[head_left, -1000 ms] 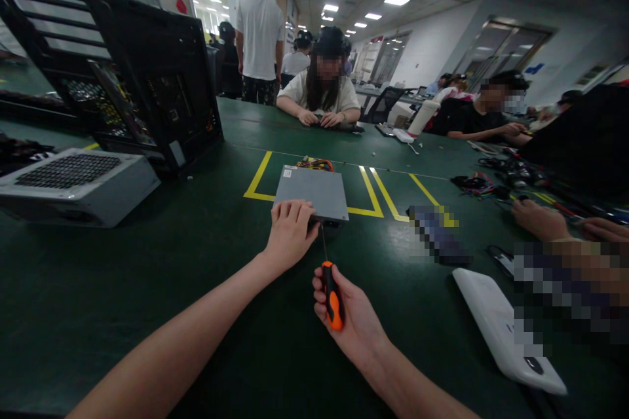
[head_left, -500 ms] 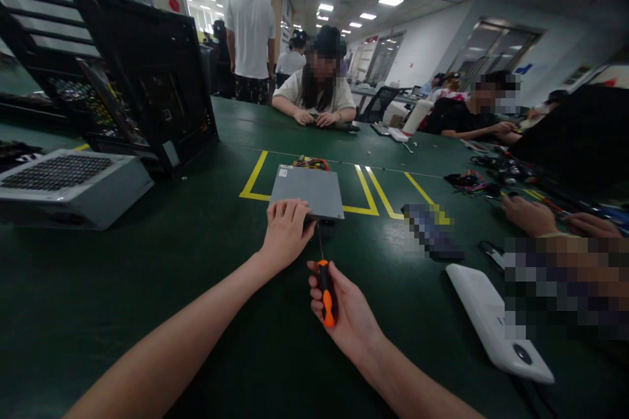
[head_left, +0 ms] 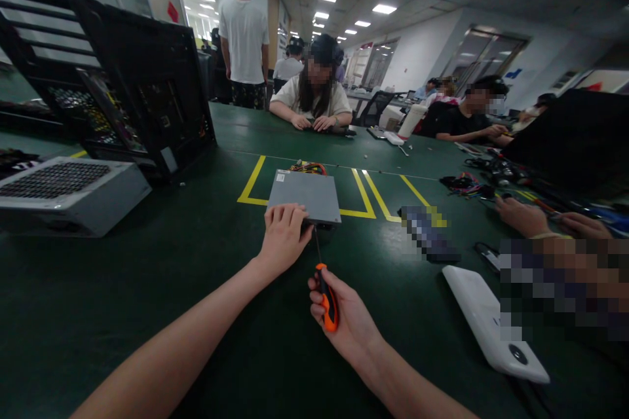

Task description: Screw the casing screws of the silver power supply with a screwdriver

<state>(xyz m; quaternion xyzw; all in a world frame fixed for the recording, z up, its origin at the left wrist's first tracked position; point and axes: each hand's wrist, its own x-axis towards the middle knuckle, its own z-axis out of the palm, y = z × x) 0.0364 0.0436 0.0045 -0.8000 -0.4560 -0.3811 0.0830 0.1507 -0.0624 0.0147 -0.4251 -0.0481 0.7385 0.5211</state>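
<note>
A grey computer power supply point(head_left: 312, 193) lies on the green table in front of me, its bundle of coloured cables point(head_left: 308, 167) at the far side. My left hand point(head_left: 282, 239) grips its near left edge, fingers on the top and thumb at the front face. In my right hand point(head_left: 351, 311) is an orange and black screwdriver point(head_left: 328, 301), held by the handle with the fingers wrapped round it. Its thin shaft points away from me to the power supply's near side. Whether the tip sits in a screw is too small to tell.
At left stand a black computer case point(head_left: 142, 91) and a larger grey power supply point(head_left: 93, 209). Yellow tape point(head_left: 366, 193) marks the table. On the right are a white device point(head_left: 491, 321), cables point(head_left: 464, 183) and another person's hands point(head_left: 523, 216). One person sits opposite.
The screwdriver handle has turned and tilted slightly, its tip end still at the power supply's near side. My left hand keeps its hold. The whole view has shifted a little.
</note>
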